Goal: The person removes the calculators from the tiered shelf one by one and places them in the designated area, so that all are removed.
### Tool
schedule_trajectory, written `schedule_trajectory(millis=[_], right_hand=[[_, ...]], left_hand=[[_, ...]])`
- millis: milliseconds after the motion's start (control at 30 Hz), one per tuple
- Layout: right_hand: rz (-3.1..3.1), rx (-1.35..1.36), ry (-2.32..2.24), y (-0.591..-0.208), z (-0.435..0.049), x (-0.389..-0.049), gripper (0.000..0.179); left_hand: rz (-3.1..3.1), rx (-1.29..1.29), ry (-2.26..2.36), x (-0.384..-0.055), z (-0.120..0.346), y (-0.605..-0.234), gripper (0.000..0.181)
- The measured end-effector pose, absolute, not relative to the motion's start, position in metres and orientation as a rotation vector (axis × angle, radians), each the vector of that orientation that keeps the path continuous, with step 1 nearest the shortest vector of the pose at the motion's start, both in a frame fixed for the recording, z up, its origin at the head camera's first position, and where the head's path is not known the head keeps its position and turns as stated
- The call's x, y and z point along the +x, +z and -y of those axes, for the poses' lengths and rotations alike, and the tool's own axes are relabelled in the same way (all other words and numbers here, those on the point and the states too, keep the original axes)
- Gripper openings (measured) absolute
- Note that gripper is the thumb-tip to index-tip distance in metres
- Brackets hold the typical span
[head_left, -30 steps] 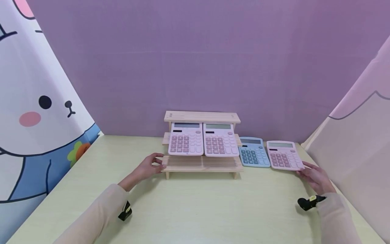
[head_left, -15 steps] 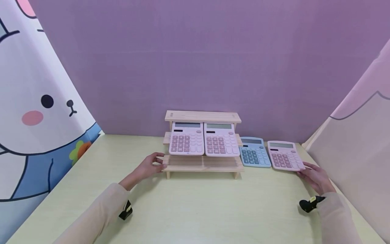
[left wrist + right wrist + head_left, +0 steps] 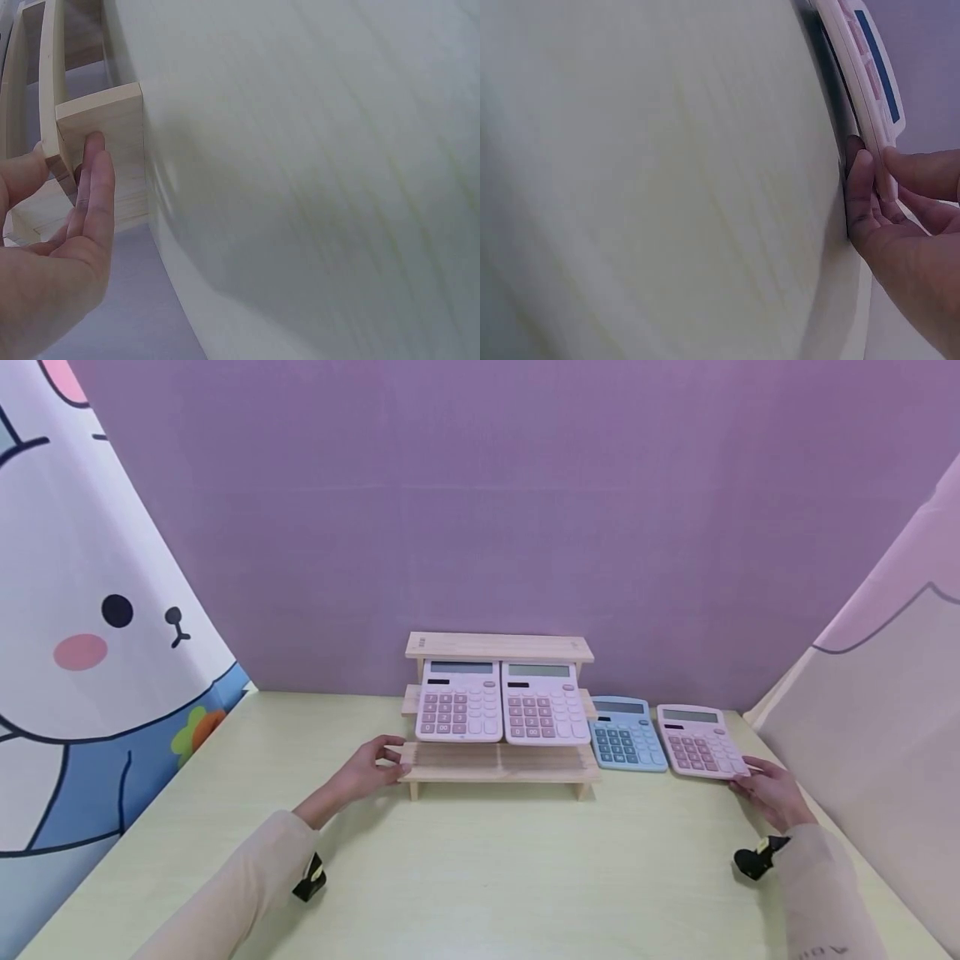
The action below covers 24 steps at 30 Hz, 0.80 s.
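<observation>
At the left end of a tiered wooden rack, my left hand pinches the lowest shelf. In the left wrist view the thumb lies on one face of the plank, with the fingers under it. My right hand grips the lower right corner of a pink calculator, thumb on top and fingers beneath. The right wrist view shows the near edge of this calculator tilted up off the table. Two more pink calculators, one left and one right, lean side by side on the rack.
A blue calculator lies between the rack and the held pink one. The pale table meets a purple cloth backdrop. A cartoon-print curtain borders the left side, and another pale curtain the right.
My right hand and wrist have shifted slightly left and forward, and the pink calculator in it has moved a little with them. The left hand and the rack keep their places.
</observation>
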State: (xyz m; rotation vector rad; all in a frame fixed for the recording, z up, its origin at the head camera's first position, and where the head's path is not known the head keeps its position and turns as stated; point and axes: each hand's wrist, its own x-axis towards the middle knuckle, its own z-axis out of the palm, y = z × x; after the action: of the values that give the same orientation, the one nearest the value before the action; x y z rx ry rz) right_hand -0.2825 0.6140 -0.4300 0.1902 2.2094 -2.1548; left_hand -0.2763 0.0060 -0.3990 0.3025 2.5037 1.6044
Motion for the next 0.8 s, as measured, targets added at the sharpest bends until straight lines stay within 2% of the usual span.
schedule_trajectory(millis=[267,800], right_hand=[[-2.438,0.230,-1.965,-0.4299,-0.6118,-0.2872,0.064],[-2.564,0.215,-1.871,-0.4367,-0.6150,-0.2920,0.061]], left_hand=[[-2.505,0.302,1.604,-0.2762,-0.0059,-0.3988,0.052],[-2.490,0.319,1.629,-0.2758,-0.0049,-0.3995,0.053]])
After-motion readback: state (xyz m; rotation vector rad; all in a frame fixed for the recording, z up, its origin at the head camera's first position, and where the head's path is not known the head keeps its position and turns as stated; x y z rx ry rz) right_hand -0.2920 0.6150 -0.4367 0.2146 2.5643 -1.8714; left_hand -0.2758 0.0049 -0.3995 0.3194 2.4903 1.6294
